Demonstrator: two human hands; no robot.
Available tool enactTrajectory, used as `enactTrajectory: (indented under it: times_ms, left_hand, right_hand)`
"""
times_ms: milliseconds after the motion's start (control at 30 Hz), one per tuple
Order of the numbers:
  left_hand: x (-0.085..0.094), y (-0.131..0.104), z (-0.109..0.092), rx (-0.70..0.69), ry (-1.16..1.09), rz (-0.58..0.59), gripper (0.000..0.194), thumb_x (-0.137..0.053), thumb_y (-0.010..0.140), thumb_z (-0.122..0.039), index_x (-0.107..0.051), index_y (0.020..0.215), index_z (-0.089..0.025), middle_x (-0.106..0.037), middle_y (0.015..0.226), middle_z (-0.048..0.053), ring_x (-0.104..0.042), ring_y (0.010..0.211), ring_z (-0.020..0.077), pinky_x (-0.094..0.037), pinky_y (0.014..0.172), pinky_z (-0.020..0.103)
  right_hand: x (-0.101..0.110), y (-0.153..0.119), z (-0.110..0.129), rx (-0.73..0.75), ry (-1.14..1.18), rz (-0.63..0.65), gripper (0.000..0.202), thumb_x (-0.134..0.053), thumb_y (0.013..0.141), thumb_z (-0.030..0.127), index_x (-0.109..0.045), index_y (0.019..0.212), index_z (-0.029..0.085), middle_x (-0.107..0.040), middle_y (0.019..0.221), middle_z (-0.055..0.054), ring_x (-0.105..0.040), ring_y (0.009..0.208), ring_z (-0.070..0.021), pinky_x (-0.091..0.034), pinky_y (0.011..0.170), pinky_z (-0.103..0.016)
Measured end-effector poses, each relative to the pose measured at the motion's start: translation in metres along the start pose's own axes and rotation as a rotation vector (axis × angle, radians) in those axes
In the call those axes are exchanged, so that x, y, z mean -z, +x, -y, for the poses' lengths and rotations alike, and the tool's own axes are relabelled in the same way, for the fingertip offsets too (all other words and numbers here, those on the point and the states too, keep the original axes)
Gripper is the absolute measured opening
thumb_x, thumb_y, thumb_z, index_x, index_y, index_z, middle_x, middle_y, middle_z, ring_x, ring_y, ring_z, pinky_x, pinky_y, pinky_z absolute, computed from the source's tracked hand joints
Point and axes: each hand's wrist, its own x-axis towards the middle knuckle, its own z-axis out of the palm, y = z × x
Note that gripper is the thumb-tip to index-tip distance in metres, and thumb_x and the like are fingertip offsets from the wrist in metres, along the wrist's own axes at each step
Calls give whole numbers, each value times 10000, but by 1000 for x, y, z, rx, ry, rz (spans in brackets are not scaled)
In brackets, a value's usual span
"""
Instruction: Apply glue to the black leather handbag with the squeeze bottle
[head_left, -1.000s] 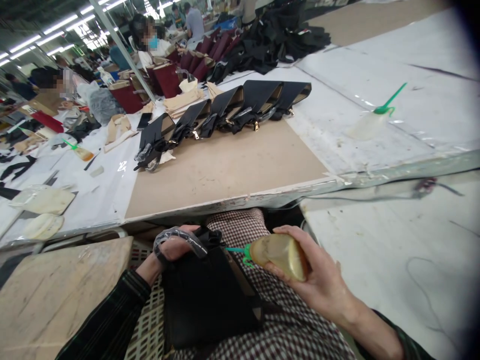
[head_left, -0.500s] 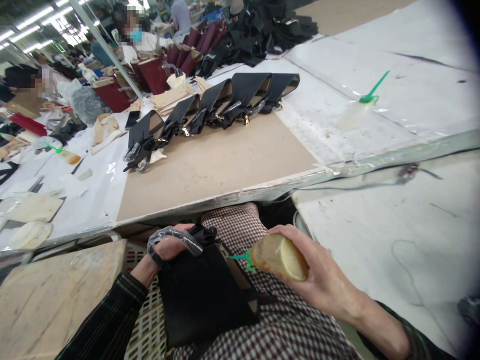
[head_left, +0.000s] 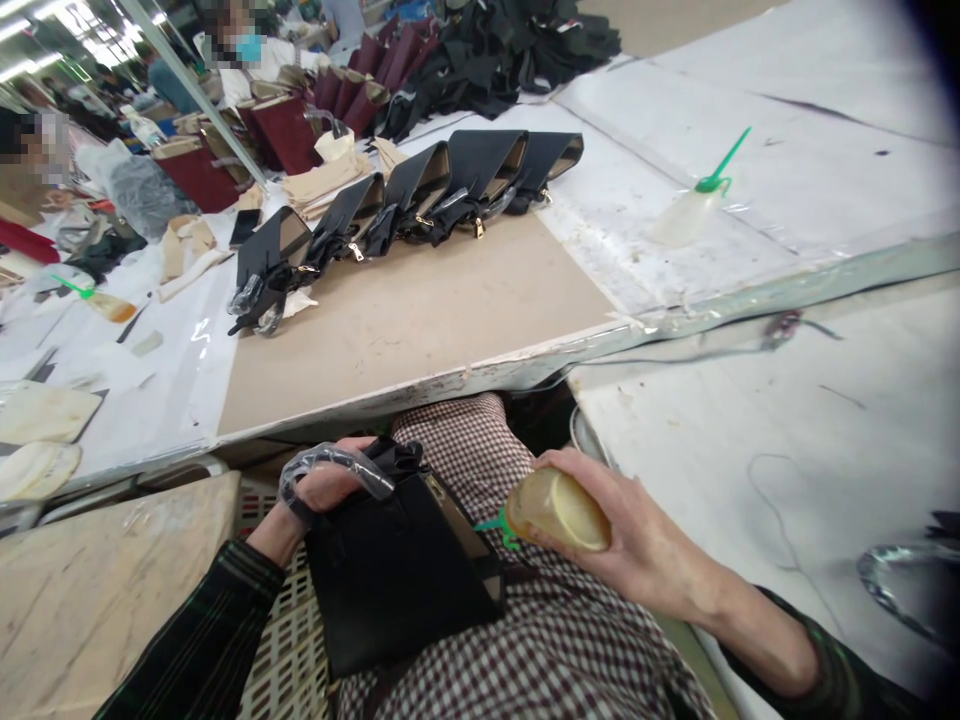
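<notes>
The left hand (head_left: pixel 330 487) grips the top of a black bag (head_left: pixel 397 590), which lies just below it, a plastic-wrapped handle (head_left: pixel 319 456) looping over its back. The right hand (head_left: pixel 626 530) is curled round a squeeze bottle (head_left: pixel 559 508), nozzle toward the bag; beyond both hands, similar bags (head_left: pixel 486 165) line the worktop (head_left: pixel 420 325).

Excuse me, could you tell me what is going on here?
A person has a black bag on their lap. The left hand holds it near the top, a plastic-wrapped handle looped over that hand. The right hand grips a bottle, its green nozzle pointing at the bag's side; whether they touch is hard to tell. More bags sit in a row on the table.
</notes>
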Motion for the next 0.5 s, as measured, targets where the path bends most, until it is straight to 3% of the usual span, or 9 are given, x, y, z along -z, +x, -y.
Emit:
enactTrajectory:
  times_ms: [233, 500]
  left_hand:
    - [-2, -3, -2, 9, -28, -2, 251, -720, 747, -406, -758, 793, -162, -743, 802, 39, -596, 727, 213, -479, 635, 261]
    - [-3, -9, -8, 48, -64, -5, 296, -769, 748, -459, -777, 817, -171, -750, 809, 32, -620, 737, 218, -499, 600, 250]
  right_hand:
    - [-2, -5, 1, 6, -4, -36, 511, -716, 954, 402, -451, 1373, 279, -693, 1198, -94, -718, 981, -267, -602, 772, -355]
    - [-2, -8, 1, -10, 31, 98, 490, -734, 940, 314, -457, 1344, 289, -680, 1206, -61, -693, 992, -243, -570, 815, -353]
